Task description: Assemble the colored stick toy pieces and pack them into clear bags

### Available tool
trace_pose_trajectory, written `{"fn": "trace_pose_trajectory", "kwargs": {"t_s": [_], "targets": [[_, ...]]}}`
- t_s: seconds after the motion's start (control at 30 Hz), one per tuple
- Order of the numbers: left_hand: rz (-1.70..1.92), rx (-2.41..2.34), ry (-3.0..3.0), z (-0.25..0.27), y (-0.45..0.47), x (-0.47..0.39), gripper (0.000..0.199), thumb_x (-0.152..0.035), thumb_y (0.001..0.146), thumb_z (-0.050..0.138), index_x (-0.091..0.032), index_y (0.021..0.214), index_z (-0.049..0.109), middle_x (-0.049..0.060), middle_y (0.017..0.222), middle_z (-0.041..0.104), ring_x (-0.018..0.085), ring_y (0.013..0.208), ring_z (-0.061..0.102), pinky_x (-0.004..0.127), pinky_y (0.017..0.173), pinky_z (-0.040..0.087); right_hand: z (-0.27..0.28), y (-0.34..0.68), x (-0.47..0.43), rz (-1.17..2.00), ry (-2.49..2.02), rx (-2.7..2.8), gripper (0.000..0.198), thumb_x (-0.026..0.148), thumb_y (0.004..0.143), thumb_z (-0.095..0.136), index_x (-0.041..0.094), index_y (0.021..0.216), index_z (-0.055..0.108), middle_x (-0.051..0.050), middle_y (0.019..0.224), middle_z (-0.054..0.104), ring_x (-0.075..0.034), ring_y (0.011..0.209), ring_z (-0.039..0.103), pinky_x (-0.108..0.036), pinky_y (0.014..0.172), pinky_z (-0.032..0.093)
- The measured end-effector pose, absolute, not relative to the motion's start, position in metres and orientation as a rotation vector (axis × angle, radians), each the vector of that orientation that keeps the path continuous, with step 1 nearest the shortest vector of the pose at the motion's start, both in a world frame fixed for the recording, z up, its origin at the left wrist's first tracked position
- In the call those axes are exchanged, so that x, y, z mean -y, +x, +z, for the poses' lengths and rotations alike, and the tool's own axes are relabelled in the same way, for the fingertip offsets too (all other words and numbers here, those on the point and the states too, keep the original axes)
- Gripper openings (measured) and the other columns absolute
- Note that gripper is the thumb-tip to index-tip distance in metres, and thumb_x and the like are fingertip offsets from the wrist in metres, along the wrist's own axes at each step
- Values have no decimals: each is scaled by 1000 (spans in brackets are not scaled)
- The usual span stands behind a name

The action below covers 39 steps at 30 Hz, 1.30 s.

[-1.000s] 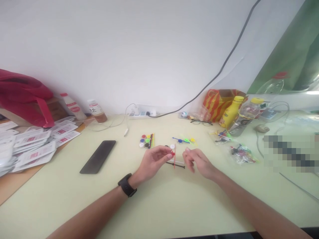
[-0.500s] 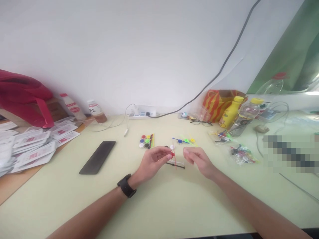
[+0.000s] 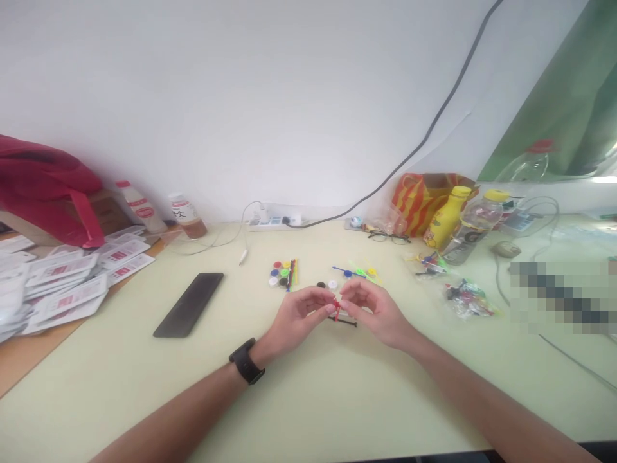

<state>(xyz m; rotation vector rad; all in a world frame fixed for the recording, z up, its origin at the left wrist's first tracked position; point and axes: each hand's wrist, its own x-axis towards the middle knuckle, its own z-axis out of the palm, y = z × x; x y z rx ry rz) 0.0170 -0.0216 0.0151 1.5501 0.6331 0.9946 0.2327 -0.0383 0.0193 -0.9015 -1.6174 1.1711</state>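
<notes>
My left hand (image 3: 303, 318) pinches a thin red plastic arrow (image 3: 337, 314) between thumb and fingers. From the other side, my right hand (image 3: 378, 312) closes its fingertips on the same small red piece, so much of it is covered. Just below the fingers a black arrow (image 3: 346, 321) lies on the table. Beyond the hands are a white disc (image 3: 332, 284) and a black disc (image 3: 321, 285). A blue arrow (image 3: 342, 270) lies by round blue, green and yellow pieces, partly behind my right hand.
Coloured discs (image 3: 277, 273) and sticks lie further back. A black phone-like slab (image 3: 189, 305) is at left, near stacked white packets (image 3: 62, 276). Bagged small parts (image 3: 470, 299), bottles (image 3: 446, 218), eyeglasses (image 3: 389, 237) and a striped bag (image 3: 409, 199) stand or lie at right.
My right hand has moved left to meet my left hand and now grips the red arrow too. The red arrow has tilted and is more hidden by fingers.
</notes>
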Motion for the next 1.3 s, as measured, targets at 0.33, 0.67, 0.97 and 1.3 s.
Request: {"fn": "trace_pose_trajectory", "kwargs": {"t_s": [0.33, 0.67, 0.97, 1.3], "targets": [[1044, -677, 1571, 17, 16, 21, 25, -35, 91, 77, -15, 106, 73, 11, 101, 75, 23, 94, 72, 37, 86, 63, 18, 235, 41, 949, -948, 1605, 41, 50, 102, 52, 29, 137, 52, -1, 89, 59, -17, 73, 54, -31, 69, 48], [1040, -678, 1563, 14, 17, 21, 24, -34, 91, 77, -15, 106, 73, 11, 103, 75, 23, 96, 73, 39, 90, 62, 24, 240, 35, 1210, -876, 1547, 36, 52, 95, 65, 22, 78, 56, 2, 70, 54, -14, 64, 49, -29, 61, 41], [1005, -653, 1573, 15, 17, 22, 23, -29, 92, 76, -15, 109, 72, 11, 108, 75, 23, 99, 74, 39, 92, 62, 21, 230, 40, 1259, -882, 1627, 21, 41, 96, 68, 22, 105, 64, -5, 98, 70, -19, 90, 67, -34, 80, 54], [1079, -942, 2010, 11, 10, 16, 32, -32, 95, 71, -26, 126, 66, 7, 127, 70, 25, 117, 65, 42, 101, 55, 25, 250, 27, 731, -1124, 1662, 19, 40, 97, 63, 23, 100, 70, -4, 96, 74, -20, 87, 67, -34, 79, 53]]}}
